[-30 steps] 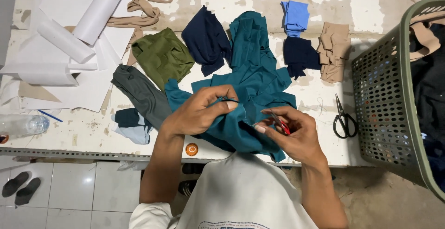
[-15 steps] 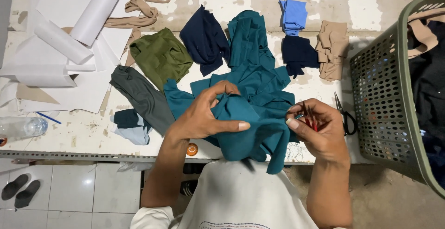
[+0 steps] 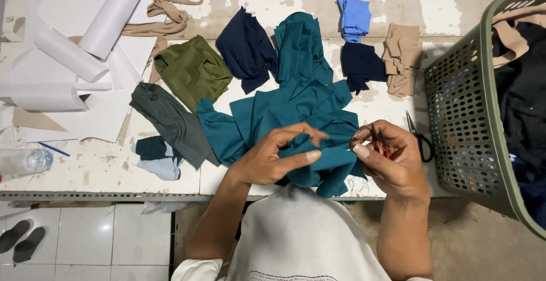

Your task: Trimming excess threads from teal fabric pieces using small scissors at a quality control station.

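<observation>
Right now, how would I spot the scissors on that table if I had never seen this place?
Find the big green perforated basket at the right end of the table. Just left of its wall, beside the right hand, lie the scissors, flat on the white tabletop. They are the only metal tool there, with black handles, while everything around them is folded cloth.

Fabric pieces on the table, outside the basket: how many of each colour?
Teal: 1 large pile, gripped by the left hand
Navy: 2
Olive green: 1
Grey: 1
Bright blue: 1
Tan: 2
Dark teal on pale blue, small: 1
Total: 9
</observation>
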